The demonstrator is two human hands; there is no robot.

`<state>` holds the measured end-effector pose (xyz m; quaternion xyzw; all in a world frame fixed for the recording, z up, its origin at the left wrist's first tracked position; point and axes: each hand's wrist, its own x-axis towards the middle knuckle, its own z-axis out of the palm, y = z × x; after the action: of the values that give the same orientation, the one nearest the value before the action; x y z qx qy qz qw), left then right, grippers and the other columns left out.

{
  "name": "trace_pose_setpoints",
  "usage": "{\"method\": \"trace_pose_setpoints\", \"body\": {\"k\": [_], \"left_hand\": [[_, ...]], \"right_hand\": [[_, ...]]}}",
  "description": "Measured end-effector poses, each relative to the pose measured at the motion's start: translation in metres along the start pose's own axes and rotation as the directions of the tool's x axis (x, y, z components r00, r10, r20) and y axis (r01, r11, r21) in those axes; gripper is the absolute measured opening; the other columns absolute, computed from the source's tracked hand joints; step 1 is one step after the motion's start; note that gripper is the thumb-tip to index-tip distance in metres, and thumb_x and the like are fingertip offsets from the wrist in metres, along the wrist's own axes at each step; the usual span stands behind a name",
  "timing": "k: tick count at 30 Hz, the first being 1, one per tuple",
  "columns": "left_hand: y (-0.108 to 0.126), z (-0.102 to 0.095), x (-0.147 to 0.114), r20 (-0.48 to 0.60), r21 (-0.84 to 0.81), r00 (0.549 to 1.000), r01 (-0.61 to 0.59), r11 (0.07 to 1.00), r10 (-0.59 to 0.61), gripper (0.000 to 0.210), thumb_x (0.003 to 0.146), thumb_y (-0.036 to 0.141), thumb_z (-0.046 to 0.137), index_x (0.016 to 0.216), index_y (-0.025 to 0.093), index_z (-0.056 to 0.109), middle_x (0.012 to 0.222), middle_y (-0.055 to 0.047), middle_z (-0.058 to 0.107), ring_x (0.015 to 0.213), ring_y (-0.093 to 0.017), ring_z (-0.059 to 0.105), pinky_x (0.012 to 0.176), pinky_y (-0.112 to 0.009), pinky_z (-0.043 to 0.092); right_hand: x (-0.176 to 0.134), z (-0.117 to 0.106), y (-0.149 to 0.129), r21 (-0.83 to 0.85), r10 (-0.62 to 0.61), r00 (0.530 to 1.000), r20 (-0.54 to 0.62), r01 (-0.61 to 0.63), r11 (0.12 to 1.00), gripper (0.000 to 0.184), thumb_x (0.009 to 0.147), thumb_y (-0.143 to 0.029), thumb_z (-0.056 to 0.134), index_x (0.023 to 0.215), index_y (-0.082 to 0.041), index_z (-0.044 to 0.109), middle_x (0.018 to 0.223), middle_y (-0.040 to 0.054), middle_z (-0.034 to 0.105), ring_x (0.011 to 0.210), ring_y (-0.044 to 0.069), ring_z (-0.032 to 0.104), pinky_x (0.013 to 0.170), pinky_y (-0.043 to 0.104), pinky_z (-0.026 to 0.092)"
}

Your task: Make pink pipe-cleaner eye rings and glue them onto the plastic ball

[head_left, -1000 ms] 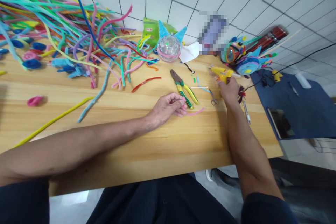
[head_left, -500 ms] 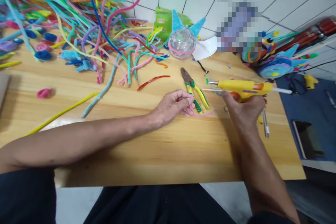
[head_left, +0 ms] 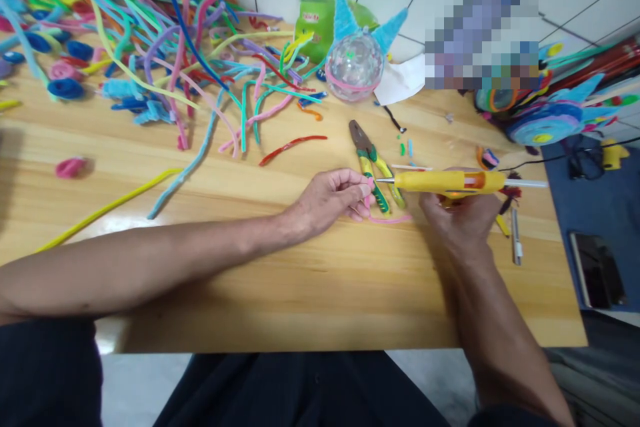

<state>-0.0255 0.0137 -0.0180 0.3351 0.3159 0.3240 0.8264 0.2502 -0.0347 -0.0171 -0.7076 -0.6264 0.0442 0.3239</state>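
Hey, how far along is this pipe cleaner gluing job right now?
Done: a clear ball with blue ears stands at the back. In hand: the left hand pinches a small pink pipe cleaner piece, and the right hand aims the yellow glue gun with its nozzle at that piece. Left: a big pile of pipe cleaners lies loose.

Yellow glue gun [head_left: 447, 181] level, nozzle at pinched pink pipe cleaner [head_left: 369, 189].
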Motion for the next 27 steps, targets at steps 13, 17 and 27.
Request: {"method": "trace_pose_setpoints", "body": {"k": [13, 17, 27], "left_hand": [[-0.001, -0.001, -0.001, 0.016, 0.026, 1.000, -0.014, 1.000, 0.013, 0.012, 0.100, 0.014, 0.079, 0.092, 0.012, 0.072, 0.078, 0.000, 0.078, 0.062, -0.008, 0.075, 0.066, -0.020, 0.064], [-0.001, -0.001, -0.001, 0.024, 0.029, 1.000, -0.013, 1.000, 0.013, 0.011, 0.100, 0.015, 0.080, 0.093, 0.011, 0.071, 0.079, -0.001, 0.079, 0.063, -0.008, 0.075, 0.066, -0.020, 0.064], [0.001, -0.002, -0.003, 0.060, 0.077, 0.998, -0.030, 0.997, 0.026, 0.021, 0.095, 0.026, 0.088, 0.091, 0.012, 0.073, 0.079, -0.002, 0.079, 0.065, -0.008, 0.074, 0.067, -0.019, 0.063]], "right_hand": [[0.002, 0.000, -0.012, -0.085, -0.150, 0.986, -0.073, 0.144, 0.986, 0.019, 0.083, -0.034, 0.068, 0.097, -0.024, 0.077, 0.090, 0.0090, 0.083, 0.082, 0.033, 0.081, 0.076, 0.047, 0.066], [0.002, 0.000, -0.012, -0.108, -0.116, 0.992, -0.054, 0.109, 0.988, 0.018, 0.083, -0.034, 0.068, 0.096, -0.025, 0.077, 0.091, 0.0085, 0.085, 0.082, 0.031, 0.080, 0.077, 0.045, 0.067], [0.004, -0.001, -0.022, -0.137, -0.088, 0.992, -0.089, 0.075, 0.988, 0.020, 0.079, -0.040, 0.067, 0.090, -0.025, 0.075, 0.080, 0.0066, 0.080, 0.072, 0.029, 0.076, 0.070, 0.043, 0.064]]}}
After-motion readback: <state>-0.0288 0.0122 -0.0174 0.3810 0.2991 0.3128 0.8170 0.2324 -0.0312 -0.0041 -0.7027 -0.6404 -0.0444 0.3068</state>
